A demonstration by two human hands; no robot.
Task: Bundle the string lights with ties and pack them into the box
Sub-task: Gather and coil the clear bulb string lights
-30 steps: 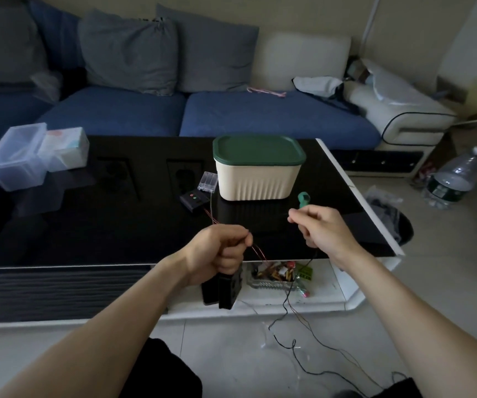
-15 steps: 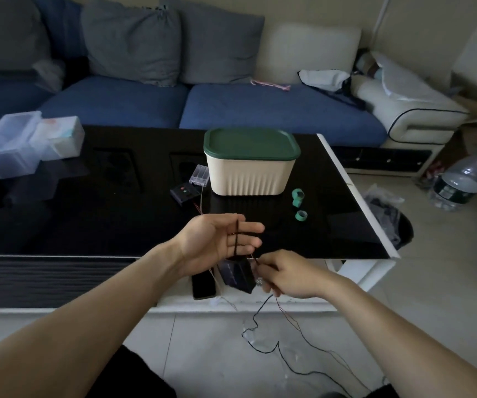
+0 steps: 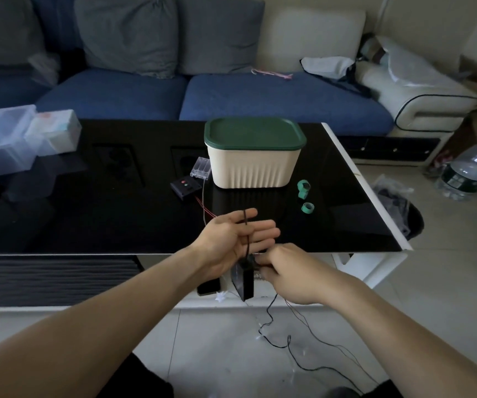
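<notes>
A second ago fisted, the left hand (image 3: 231,242) now lies open with wire (image 3: 246,239) across its palm, while the right hand (image 3: 286,271) has dropped from near the box (image 3: 253,165) to just beside it.

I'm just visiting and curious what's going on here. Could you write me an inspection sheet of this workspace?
Surface: glossy black table.
Job's things: cream box with green lid on; two green tie rolls beside it.
Clutter: clear bins, black switch box, clear battery case.
Grips: left hand flat, wire looped across it; right hand pinching wire.
Cables: light string trailing on floor.
Surroundings: blue sofa, water bottle.
</notes>
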